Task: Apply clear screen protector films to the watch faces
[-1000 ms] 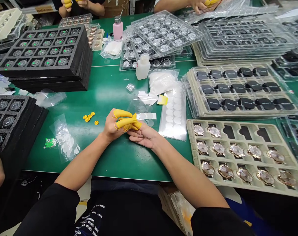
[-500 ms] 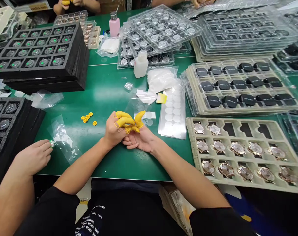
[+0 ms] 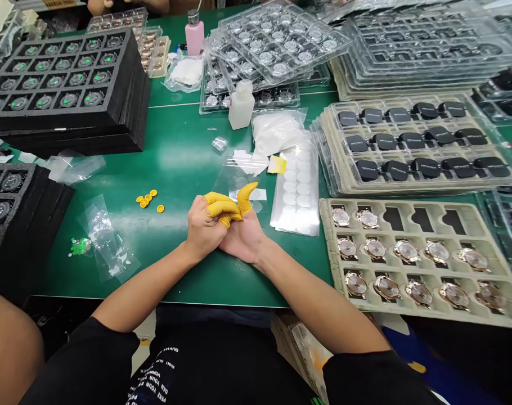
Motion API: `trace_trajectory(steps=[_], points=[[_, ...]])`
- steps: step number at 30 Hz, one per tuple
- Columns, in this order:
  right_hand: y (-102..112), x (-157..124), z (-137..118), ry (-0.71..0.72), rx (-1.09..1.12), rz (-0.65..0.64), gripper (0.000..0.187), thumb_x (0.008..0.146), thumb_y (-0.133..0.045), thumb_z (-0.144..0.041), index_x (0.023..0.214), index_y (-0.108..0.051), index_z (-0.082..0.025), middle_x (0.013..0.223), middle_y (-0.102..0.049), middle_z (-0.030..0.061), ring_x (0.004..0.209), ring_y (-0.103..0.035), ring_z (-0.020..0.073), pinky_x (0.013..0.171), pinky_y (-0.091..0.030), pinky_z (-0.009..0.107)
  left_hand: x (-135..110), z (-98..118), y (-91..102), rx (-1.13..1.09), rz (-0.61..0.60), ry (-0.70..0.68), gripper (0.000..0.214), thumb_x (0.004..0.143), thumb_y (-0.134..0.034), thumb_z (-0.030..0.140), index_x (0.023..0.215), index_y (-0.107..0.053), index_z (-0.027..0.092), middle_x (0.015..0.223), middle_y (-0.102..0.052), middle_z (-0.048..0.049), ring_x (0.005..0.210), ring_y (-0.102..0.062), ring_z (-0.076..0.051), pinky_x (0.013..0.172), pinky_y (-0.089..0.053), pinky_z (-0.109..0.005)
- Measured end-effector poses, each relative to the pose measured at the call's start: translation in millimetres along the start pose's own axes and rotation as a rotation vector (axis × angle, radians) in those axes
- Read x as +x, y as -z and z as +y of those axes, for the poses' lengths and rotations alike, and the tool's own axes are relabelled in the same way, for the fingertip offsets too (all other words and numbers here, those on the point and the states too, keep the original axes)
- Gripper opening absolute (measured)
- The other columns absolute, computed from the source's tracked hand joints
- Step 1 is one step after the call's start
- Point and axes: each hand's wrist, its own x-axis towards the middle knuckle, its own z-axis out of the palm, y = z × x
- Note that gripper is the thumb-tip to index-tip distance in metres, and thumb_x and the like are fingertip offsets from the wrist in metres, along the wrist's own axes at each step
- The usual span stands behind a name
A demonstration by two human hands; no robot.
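My left hand (image 3: 203,225) reaches across the fingers of my right hand (image 3: 243,239), and the two touch above the green table. Yellow finger cots cover several left fingertips. Those fingers are closed in a pinch, apparently on a finger cot at the right hand's fingers; the exact grip is hidden. My right palm faces up. Its thumb, wearing a yellow finger cot (image 3: 246,197), stands out straight, while its other fingers are mostly covered by my left hand. Several rolled yellow finger cots (image 3: 144,201) lie to the left of my hands.
To the right is a beige tray (image 3: 328,236) of watch heads, with stacked trays (image 3: 408,183) beyond. Black foam trays (image 3: 129,112) stand left. White round stickers on a sheet (image 3: 296,197), a white bottle (image 3: 241,107) and green dots (image 3: 79,246) lie around. Another person's limb shows at lower left.
My left hand has turned slightly and covers more of my right fingers. The neighbour's hand at the left has withdrawn, uncovering a pile of green dots. The view has shifted a little.
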Motion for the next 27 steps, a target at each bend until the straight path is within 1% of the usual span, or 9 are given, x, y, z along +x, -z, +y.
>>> trace_trajectory(steps=[4, 7, 9, 11, 14, 18, 20, 23, 27], points=[[-3, 0, 2, 0.031, -0.029, 0.019, 0.066, 0.072, -0.058, -0.089, 0.08, -0.067, -0.024, 0.083, -0.069, 0.0064, 0.108, -0.065, 0.0294, 0.079, -0.061, 0.041, -6, 5, -5.1, -0.036, -0.002, 0.162, 0.011, 0.085, -0.065, 0.013, 0.083, -0.071, 0.022, 0.087, -0.07, -0.002, 0.082, -0.064, -0.018, 0.08, -0.051, -0.038], [-5, -1, 3, 0.068, -0.018, 0.068, 0.061, 0.076, -0.058, -0.084, 0.086, -0.067, -0.024, 0.08, -0.067, 0.0056, 0.1, -0.066, 0.0275, 0.077, -0.06, 0.04, -9, 7, -8.0, -0.027, 0.038, 0.142, 0.012, 0.085, -0.063, 0.012, 0.086, -0.07, 0.022, 0.085, -0.066, -0.0017, 0.082, -0.06, -0.019, 0.082, -0.047, -0.039], [-2, 1, 0, 0.145, -0.017, 0.127, 0.052, 0.083, -0.058, -0.076, 0.092, -0.065, -0.025, 0.077, -0.065, 0.0029, 0.087, -0.066, 0.0231, 0.071, -0.058, 0.037, -7, 8, -8.4, -0.015, -0.005, 0.089, 0.011, 0.087, -0.062, 0.014, 0.084, -0.068, 0.022, 0.084, -0.062, -0.0022, 0.084, -0.057, -0.019, 0.084, -0.044, -0.04], [4, 4, -5, 0.264, -0.025, 0.211, 0.047, 0.086, -0.058, -0.072, 0.094, -0.062, -0.025, 0.074, -0.06, -0.0001, 0.071, -0.062, 0.0173, 0.062, -0.054, 0.032, -3, 9, -6.9, -0.056, -0.132, 0.046, 0.011, 0.09, -0.06, 0.018, 0.081, -0.066, 0.021, 0.087, -0.06, -0.0036, 0.088, -0.055, -0.02, 0.087, -0.042, -0.04], [12, 9, -13, 0.411, -0.056, 0.338, 0.054, 0.084, -0.057, -0.077, 0.093, -0.058, -0.024, 0.071, -0.053, -0.003, 0.058, -0.055, 0.0113, 0.05, -0.044, 0.024, 8, 9, -1.2, -0.181, -0.379, 0.042, 0.015, 0.094, -0.06, 0.029, 0.082, -0.064, 0.02, 0.092, -0.059, -0.0051, 0.09, -0.052, -0.02, 0.088, -0.042, -0.039], [14, 12, -14, 0.443, -0.082, 0.429, 0.059, 0.082, -0.059, -0.081, 0.094, -0.057, -0.023, 0.065, -0.047, -0.006, 0.051, -0.048, 0.0082, 0.047, -0.038, 0.022, 19, 3, 4.1, -0.389, -0.584, 0.111, 0.032, 0.096, -0.059, 0.05, 0.084, -0.063, 0.021, 0.088, -0.059, -0.0051, 0.089, -0.051, -0.021, 0.088, -0.04, -0.038], [14, 13, -11, 0.502, -0.128, 0.457, 0.054, 0.085, -0.059, -0.076, 0.084, -0.055, -0.022, 0.061, -0.042, -0.0069, 0.049, -0.043, 0.0073, 0.047, -0.036, 0.022, 20, -1, 1.5, -0.482, -0.551, 0.193, 0.036, 0.092, -0.064, 0.055, 0.082, -0.063, 0.02, 0.087, -0.058, -0.0044, 0.088, -0.051, -0.02, 0.088, -0.041, -0.037], [15, 16, -7, 0.671, -0.245, 0.506, 0.052, 0.089, -0.061, -0.067, 0.069, -0.047, -0.021, 0.059, -0.042, -0.0059, 0.05, -0.038, 0.0062, 0.048, -0.032, 0.022, 16, -7, -7.6, -0.608, -0.346, 0.443, 0.04, 0.082, -0.076, 0.057, 0.078, -0.061, 0.02, 0.084, -0.057, -0.0021, 0.084, -0.052, -0.017, 0.086, -0.044, -0.033], [14, 18, -3, 0.804, -0.331, 0.576, 0.047, 0.089, -0.061, -0.065, 0.073, -0.049, -0.022, 0.061, -0.051, -0.0042, 0.054, -0.043, 0.0081, 0.051, -0.035, 0.024, 9, -8, -17.2, -0.721, -0.167, 0.695, 0.044, 0.069, -0.087, 0.053, 0.078, -0.061, 0.019, 0.081, -0.056, 0.0004, 0.077, -0.053, -0.013, 0.079, -0.047, -0.027]])
